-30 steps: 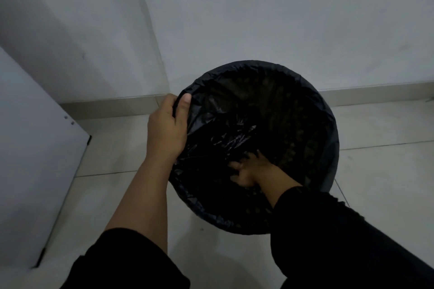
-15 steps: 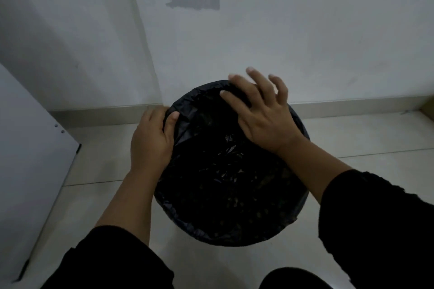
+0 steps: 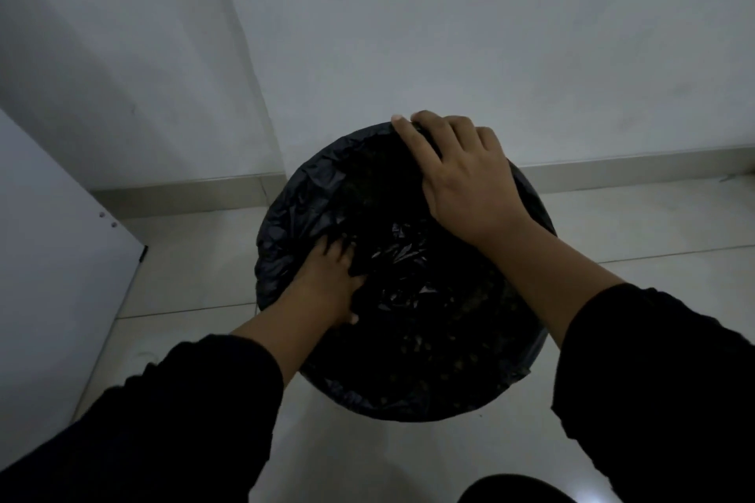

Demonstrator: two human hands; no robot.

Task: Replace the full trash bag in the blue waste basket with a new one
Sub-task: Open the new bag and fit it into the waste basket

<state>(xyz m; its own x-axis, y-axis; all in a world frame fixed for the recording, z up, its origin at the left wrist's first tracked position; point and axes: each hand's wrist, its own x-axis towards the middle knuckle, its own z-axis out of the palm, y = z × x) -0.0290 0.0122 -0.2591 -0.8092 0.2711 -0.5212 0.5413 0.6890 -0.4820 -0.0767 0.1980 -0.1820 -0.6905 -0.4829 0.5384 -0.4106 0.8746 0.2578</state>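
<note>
A black trash bag [image 3: 412,339] lines the round waste basket, folded over its whole rim, so the basket's blue body is hidden. My left hand [image 3: 331,282] reaches down inside the bag on the left side, fingers spread and pressing the plastic against the inner wall. My right hand [image 3: 461,180] lies on the far right rim, fingers curled over the bag's edge there. Both sleeves are black.
The basket stands on a pale tiled floor [image 3: 196,270] close to a white wall corner [image 3: 261,102]. A white panel [image 3: 53,257] leans at the left. A skirting strip [image 3: 633,163] runs along the wall. Something dark [image 3: 514,490] shows at the bottom edge.
My left hand left the bag's left rim and went down inside the bag. My right hand, inside the bag a second ago, came up and now rests on the far rim.
</note>
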